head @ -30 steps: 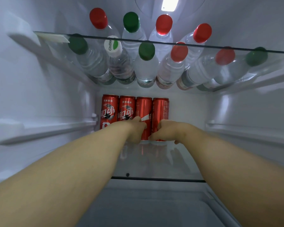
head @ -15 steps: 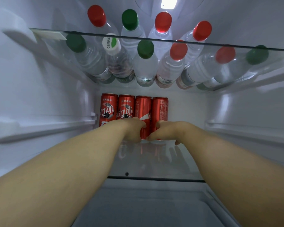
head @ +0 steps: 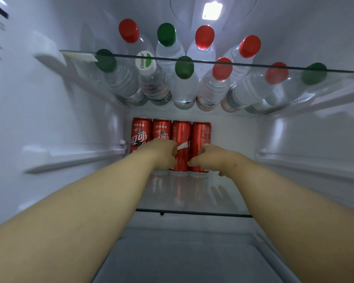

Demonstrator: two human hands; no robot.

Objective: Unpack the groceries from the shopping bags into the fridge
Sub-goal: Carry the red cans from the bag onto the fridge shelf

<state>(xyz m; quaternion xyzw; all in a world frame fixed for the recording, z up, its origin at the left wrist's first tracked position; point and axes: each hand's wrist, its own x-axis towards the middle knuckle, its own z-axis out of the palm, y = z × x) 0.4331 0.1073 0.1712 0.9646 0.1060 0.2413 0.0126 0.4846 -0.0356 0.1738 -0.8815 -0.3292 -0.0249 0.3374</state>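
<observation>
Four red cola cans stand in a row at the back of the lower glass shelf [head: 192,197] in the fridge. My left hand [head: 161,154] is curled round the lower part of the second can [head: 161,129], hiding it there. My right hand [head: 208,158] is curled against the fourth can [head: 201,133]. The third can [head: 182,139] shows between the two hands, and the first can [head: 141,131] stands free at the left end.
Several water bottles [head: 184,88] with red, green and white caps stand on the upper glass shelf [head: 253,65]. The fridge light [head: 212,11] glows at the top. White rails [head: 70,158] run along the side walls. A grey compartment [head: 182,252] lies below the shelf.
My hands have drawn slightly apart at the cans, so more of the third can shows. The view has tilted a little. The cans stay in their row.
</observation>
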